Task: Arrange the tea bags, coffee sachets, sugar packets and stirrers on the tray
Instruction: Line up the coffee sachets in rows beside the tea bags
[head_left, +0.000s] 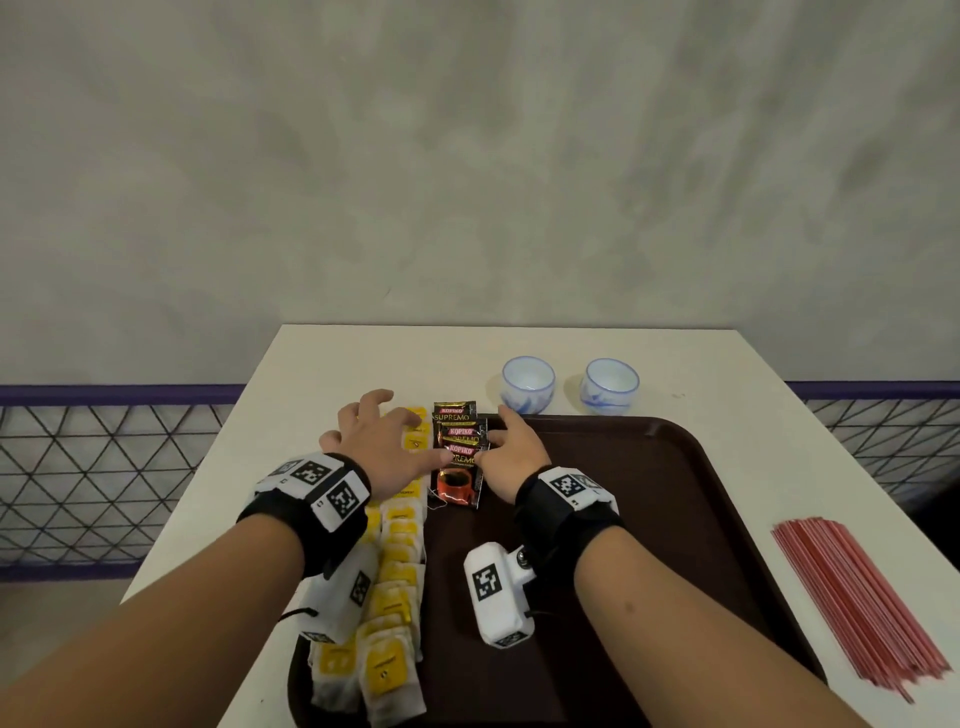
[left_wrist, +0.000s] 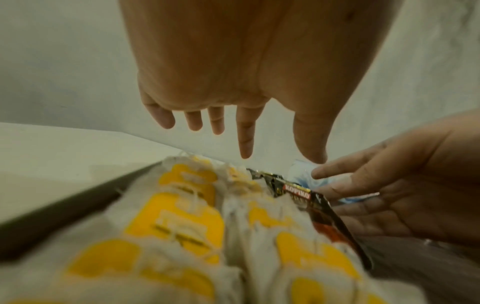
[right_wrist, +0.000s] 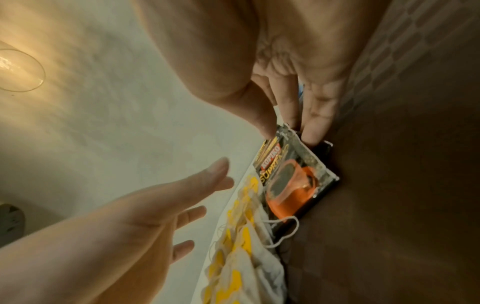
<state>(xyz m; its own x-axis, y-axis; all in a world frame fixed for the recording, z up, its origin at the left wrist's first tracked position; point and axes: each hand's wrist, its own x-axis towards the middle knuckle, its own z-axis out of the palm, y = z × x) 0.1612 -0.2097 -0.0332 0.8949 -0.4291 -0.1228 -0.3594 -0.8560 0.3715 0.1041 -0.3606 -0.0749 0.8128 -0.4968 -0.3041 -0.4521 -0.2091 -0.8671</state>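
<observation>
A dark brown tray (head_left: 649, 519) lies on the white table (head_left: 311, 374). Tea bags (head_left: 400, 571) with yellow tags lie in two rows along its left edge, blurred and close in the left wrist view (left_wrist: 182, 216). Beside them at the far left, black coffee sachets (head_left: 460, 467) overlap in a short column. My left hand (head_left: 384, 441) hovers spread over the far tea bags, fingers straight (left_wrist: 246, 123), holding nothing. My right hand (head_left: 511, 452) pinches the nearest sachet (right_wrist: 291, 176) at its top, thumb on one side and fingertips on the other. No sugar packets show.
A bundle of red stirrers (head_left: 857, 608) lies on the table to the right of the tray. Two white-and-blue cups (head_left: 528, 382) (head_left: 610, 384) stand just beyond the tray's far rim. The tray's middle and right are bare. A wall stands behind the table.
</observation>
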